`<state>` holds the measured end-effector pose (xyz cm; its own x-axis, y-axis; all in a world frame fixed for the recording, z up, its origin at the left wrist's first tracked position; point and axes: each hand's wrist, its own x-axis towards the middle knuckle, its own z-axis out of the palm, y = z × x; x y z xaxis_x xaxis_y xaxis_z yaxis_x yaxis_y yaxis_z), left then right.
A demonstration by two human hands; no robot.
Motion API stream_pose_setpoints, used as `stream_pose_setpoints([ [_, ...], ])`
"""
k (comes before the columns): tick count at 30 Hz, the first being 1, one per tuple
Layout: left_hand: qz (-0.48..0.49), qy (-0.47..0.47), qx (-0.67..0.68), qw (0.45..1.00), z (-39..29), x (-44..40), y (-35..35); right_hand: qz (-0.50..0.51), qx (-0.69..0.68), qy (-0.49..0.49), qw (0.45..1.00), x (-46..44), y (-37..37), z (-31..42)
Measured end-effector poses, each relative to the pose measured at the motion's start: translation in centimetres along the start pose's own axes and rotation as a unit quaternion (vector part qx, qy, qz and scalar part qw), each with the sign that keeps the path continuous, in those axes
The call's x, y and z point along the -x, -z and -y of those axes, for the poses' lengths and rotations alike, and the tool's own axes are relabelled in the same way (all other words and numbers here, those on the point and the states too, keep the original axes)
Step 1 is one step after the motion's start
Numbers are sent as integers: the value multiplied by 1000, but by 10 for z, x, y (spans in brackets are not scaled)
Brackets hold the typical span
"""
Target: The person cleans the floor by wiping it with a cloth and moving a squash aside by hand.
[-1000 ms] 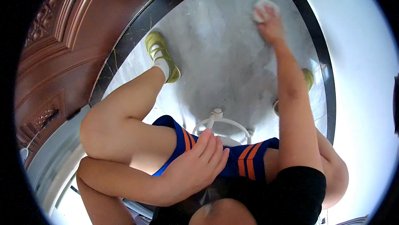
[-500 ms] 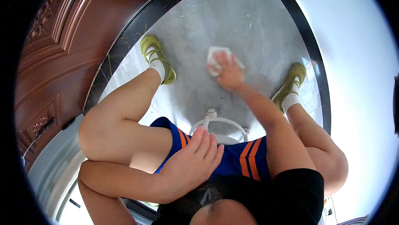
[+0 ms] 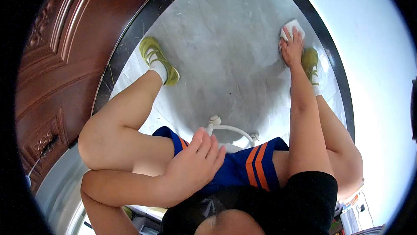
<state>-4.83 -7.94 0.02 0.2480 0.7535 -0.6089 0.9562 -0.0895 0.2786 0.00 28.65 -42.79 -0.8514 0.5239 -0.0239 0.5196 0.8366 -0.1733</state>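
Observation:
On the grey floor (image 3: 226,31), my right hand (image 3: 292,51) presses a folded white cloth (image 3: 292,28) down, its fingers spread over the cloth. Both are at the upper right, just beside the green shoe (image 3: 309,63) on my right foot. My left hand (image 3: 196,159) is held over my lap in front of the blue shorts (image 3: 230,172). Its fingers are stretched out and nothing shows in it.
A brown carved wooden door (image 3: 69,61) stands on the left, a white wall (image 3: 365,83) on the right. Dark stone border (image 3: 323,31) runs along the floor's edge. Below me is a white stool base with casters (image 3: 214,120). My other green shoe (image 3: 154,54) is at left.
My right hand has slid the white cloth across the floor, up and to the right, from the middle to beside the right shoe. My left hand has barely moved.

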Motion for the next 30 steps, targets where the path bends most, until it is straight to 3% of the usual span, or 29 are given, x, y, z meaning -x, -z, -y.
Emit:
stream_pose_setpoints([
  [2, 4, -9, -15, 1000, 1, -1, 2, 17, 20, -65, 998, 21, 11, 9],
  [4, -4, -11, -15, 1000, 3, -6, 12, 52, 26, -25, 998, 35, 31, 44],
  [6, -12, -15, -19, 1000, 4, -5, 17, 74, 2, 77, 994, 66, 23, 76],
  [9, -22, -16, -28, 999, 2, -2, 22, 211, -76, 209, 952, 112, 56, 143],
  [11, -18, -23, -34, 999, 3, -3, 26, 202, -139, 275, 930, 141, 47, 164],
  [17, 5, -55, -36, 998, -6, -13, 31, 205, -109, 427, 874, 90, 54, 125],
  [20, -1, -58, -58, 997, -5, -18, 33, 87, -85, 346, 930, 54, 35, 87],
  [22, -6, -51, -58, 997, -3, -19, 31, 185, 12, 218, 958, 25, 88, 66],
  [24, -10, -41, -49, 998, 0, -22, 27, 125, 47, 176, 975, 6, 61, 8],
  [26, -11, -29, -41, 999, 0, -25, 19, 82, 82, 70, 991, 6, 55, -51],
  [30, 11, -33, -56, 998, 2, -27, 12, -1, 7, -72, 997, 46, 52, -112],
])
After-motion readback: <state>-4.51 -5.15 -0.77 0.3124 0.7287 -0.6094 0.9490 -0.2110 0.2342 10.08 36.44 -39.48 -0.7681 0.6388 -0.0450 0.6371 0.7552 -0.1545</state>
